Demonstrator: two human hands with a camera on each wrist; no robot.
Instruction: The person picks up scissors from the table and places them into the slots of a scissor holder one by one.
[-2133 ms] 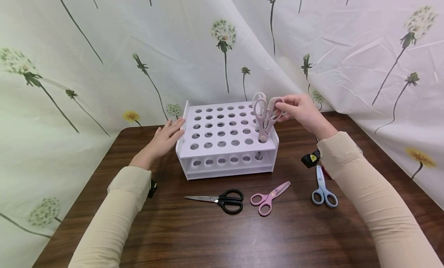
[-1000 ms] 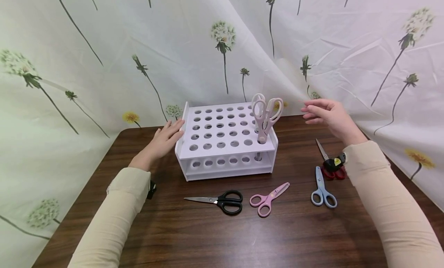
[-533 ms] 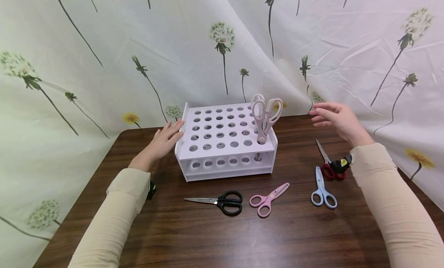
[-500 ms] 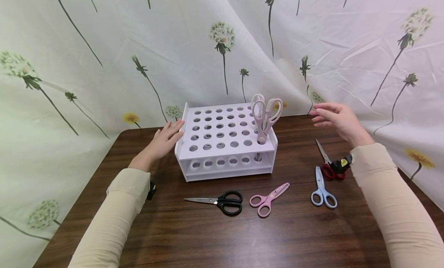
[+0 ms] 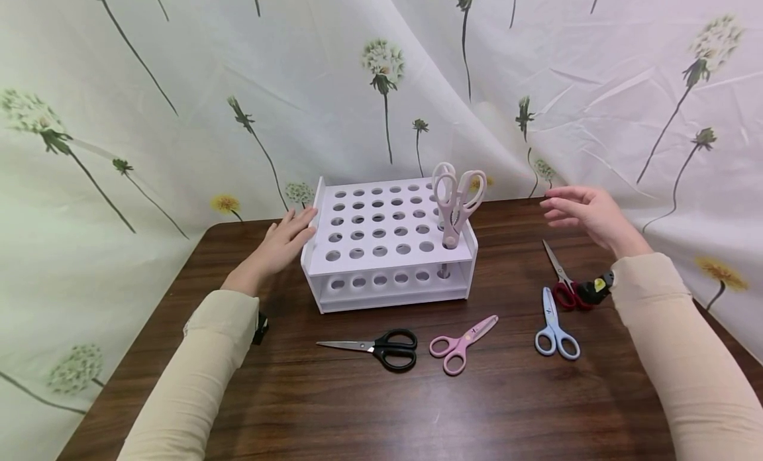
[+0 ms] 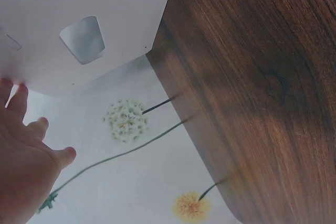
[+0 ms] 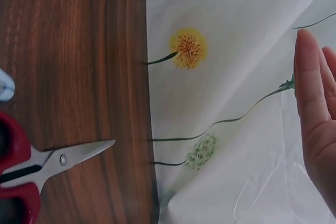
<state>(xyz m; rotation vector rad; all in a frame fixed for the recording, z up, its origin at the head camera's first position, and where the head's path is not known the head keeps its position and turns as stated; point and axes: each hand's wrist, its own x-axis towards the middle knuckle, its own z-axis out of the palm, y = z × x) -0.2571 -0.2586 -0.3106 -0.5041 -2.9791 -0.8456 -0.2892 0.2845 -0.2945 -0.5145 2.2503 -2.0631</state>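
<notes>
My left hand (image 5: 280, 246) rests with its fingers extended against the left side panel of a white rack (image 5: 381, 265) with rows of round holes. In the left wrist view, its fingertips are at the panel's edge. Pale pink kitchen shears (image 5: 452, 230) stand handles up in the front right hole, their handles spread; another whitish piece shows partly behind them. My right hand (image 5: 587, 212) hovers right of the rack, fingers relaxed and holding nothing. Below it lie red-handled scissors (image 5: 560, 270), partly covered by the black wrist camera.
Across the dark wooden table (image 5: 334, 414), in front of the rack, lie black-handled scissors (image 5: 393, 348) and pink scissors (image 5: 461, 343). Light blue scissors (image 5: 553, 328) lie at the right, close to the red pair. A white flower-printed cloth (image 5: 268, 63) hangs behind.
My right hand has let go of the pale pink shears, which stay in the rack, and has moved right and slightly down. The red-handled scissors have come into view. My left hand stays put.
</notes>
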